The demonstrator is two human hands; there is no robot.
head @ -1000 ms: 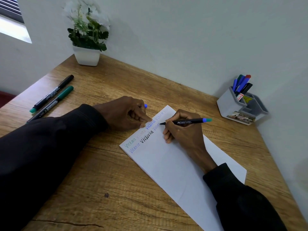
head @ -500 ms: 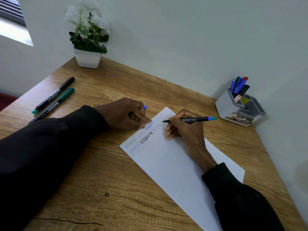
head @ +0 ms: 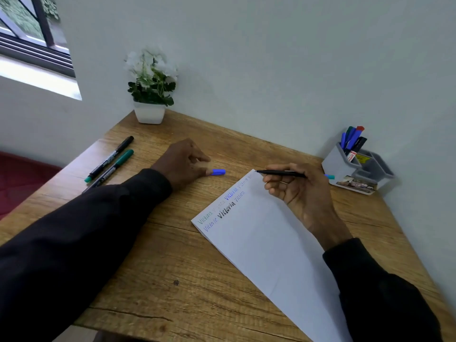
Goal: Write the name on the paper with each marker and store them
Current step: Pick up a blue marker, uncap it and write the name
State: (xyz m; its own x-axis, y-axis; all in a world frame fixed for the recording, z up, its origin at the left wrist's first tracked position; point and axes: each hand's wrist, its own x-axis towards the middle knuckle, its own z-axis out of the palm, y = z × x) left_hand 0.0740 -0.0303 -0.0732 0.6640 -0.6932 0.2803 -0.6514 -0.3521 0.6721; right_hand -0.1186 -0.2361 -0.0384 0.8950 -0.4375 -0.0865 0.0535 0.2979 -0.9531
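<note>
Right hand (head: 299, 191) is closed around a thin black marker (head: 281, 173), tip held at the far corner of the paper (head: 266, 243). Left hand (head: 182, 164) pinches a blue cap (head: 218, 172) on the table (head: 172, 280), left of the paper. Stored markers (head: 351, 138) are seen in the grey holder (head: 340, 166), far right.

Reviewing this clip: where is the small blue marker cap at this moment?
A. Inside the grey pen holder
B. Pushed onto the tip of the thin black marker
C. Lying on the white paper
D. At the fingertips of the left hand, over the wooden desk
D: the small blue marker cap sticks out from the left hand over the wooden desk, off the white paper; the right hand holds the thin black marker uncapped.
</note>
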